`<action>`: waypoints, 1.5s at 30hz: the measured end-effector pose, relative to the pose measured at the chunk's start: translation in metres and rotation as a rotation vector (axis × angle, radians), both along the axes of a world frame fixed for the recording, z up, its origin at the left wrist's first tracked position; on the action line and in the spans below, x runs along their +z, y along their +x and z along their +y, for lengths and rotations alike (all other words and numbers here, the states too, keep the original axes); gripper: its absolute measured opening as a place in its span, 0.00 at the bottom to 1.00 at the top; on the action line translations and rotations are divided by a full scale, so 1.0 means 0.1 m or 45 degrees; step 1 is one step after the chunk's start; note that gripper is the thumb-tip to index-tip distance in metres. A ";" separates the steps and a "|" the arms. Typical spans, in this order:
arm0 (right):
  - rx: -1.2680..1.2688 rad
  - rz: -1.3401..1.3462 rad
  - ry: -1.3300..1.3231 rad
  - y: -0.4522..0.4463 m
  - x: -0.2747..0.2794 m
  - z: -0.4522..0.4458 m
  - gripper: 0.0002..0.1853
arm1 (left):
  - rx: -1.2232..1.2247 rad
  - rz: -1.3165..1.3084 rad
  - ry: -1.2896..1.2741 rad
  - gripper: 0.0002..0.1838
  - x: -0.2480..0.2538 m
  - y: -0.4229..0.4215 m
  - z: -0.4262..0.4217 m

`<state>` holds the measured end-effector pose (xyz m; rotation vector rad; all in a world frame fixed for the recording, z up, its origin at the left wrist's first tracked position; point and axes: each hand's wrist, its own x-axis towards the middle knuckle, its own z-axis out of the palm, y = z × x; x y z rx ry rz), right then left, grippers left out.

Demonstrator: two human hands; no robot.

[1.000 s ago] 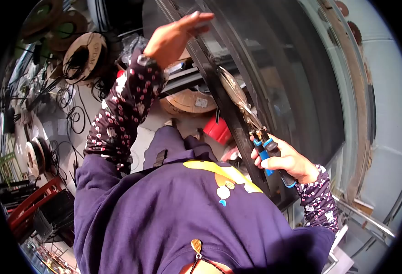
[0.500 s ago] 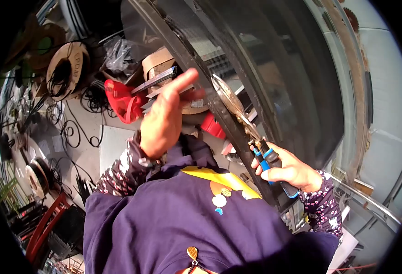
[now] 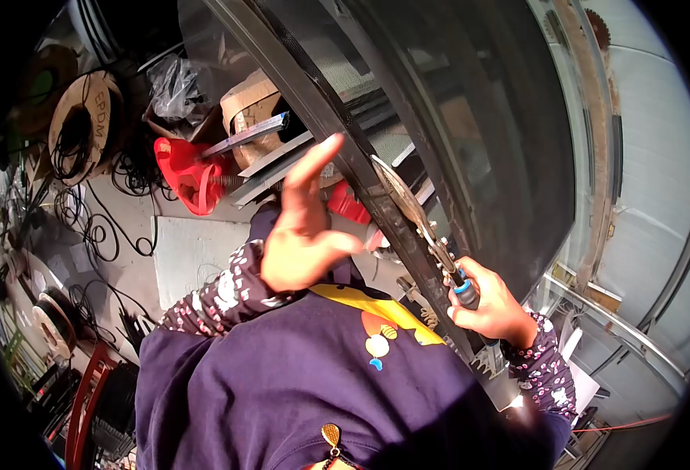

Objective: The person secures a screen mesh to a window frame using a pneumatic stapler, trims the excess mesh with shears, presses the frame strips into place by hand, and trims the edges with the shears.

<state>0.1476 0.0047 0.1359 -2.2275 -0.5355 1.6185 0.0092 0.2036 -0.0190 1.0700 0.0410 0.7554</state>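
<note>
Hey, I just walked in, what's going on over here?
A person holds a pair of shears with blue-and-black handles in the right hand. The shears point away from the body, over a dark frame; whether they touch it is hard to tell. The left hand is empty, thumb spread out, near the frame. Off to the left is a spool marked EPDM.

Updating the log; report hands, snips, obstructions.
Right grip holding snips. Left grip open, empty. Snips overlap dark frame in view, contact unclear. No obstruction visible.
</note>
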 end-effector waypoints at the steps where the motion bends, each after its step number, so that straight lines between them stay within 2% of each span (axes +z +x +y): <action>1: 0.003 0.000 0.000 -0.01 0.02 0.01 0.16 | -0.080 0.190 -0.167 0.38 0.22 0.01 -0.02; 3: -0.014 0.031 0.004 -0.02 0.08 0.04 0.17 | -0.088 0.383 0.419 0.24 0.11 0.09 0.00; 4: -0.171 0.222 -0.113 -0.01 0.17 0.09 0.23 | -0.312 0.402 -0.128 0.16 0.14 0.12 -0.04; 5: -0.178 0.220 -0.118 0.00 0.17 0.07 0.23 | -0.353 0.391 -0.257 0.14 0.19 0.15 -0.03; 7: -0.272 0.346 -0.107 0.01 0.15 -0.01 0.30 | -0.273 0.391 -0.109 0.16 0.25 0.13 -0.01; 8: -0.188 0.409 -0.056 0.08 0.09 -0.06 0.41 | -0.278 0.390 -0.110 0.16 0.25 0.11 -0.02; 13: -0.220 0.481 -0.032 0.15 0.10 0.20 0.40 | -0.178 0.217 0.107 0.17 0.24 0.14 0.00; 15: -0.136 0.366 -0.081 0.19 0.09 0.23 0.39 | -0.225 0.252 0.020 0.17 0.23 0.14 0.01; 21: -0.102 0.338 -0.097 0.23 0.07 0.26 0.35 | -0.266 0.338 -0.050 0.17 0.28 0.06 0.02; 23: -0.111 0.374 -0.068 0.24 0.08 0.30 0.32 | -0.407 0.401 -0.277 0.18 0.32 0.03 0.03; 24: -0.105 0.373 -0.070 0.23 0.07 0.31 0.32 | -0.401 0.399 -0.278 0.18 0.31 0.04 0.03; 26: -0.086 0.313 -0.082 0.22 0.04 0.29 0.27 | -0.218 0.276 0.026 0.19 0.27 0.09 0.03; 29: -0.188 0.295 -0.038 0.15 0.03 0.28 0.23 | -0.193 0.226 0.037 0.21 0.25 0.09 0.04; 30: -0.110 0.266 -0.025 0.14 0.04 0.31 0.21 | -0.189 0.226 0.037 0.21 0.27 0.07 0.06; 32: -0.185 0.334 -0.042 0.11 0.05 0.33 0.25 | -0.318 0.249 -0.153 0.21 0.36 0.03 0.09; 33: -0.269 0.386 -0.073 0.09 0.10 0.41 0.27 | -0.179 0.170 0.134 0.21 0.32 0.06 0.12; 35: -0.225 0.421 -0.009 0.16 0.07 0.48 0.30 | -0.191 0.106 0.133 0.22 0.26 0.02 0.10; 36: -0.199 0.426 -0.012 0.17 0.07 0.55 0.31 | -0.219 0.080 -0.015 0.24 0.30 0.04 0.08; 39: -0.142 0.406 -0.075 0.22 0.04 0.58 0.30 | -0.297 0.139 0.005 0.26 0.30 0.00 0.14; 41: -0.169 0.350 -0.040 0.19 0.01 0.56 0.27 | -0.243 0.148 0.054 0.27 0.22 0.00 0.10; 43: -0.030 0.325 -0.011 0.22 -0.03 0.53 0.24 | -0.201 0.046 0.106 0.25 0.13 0.01 0.12; 44: -0.023 0.322 -0.009 0.23 -0.04 0.53 0.24 | 0.156 -0.042 0.133 0.23 0.12 0.11 0.01; 45: -0.052 0.325 -0.004 0.21 -0.04 0.51 0.23 | 0.168 0.090 0.125 0.23 0.07 0.12 0.03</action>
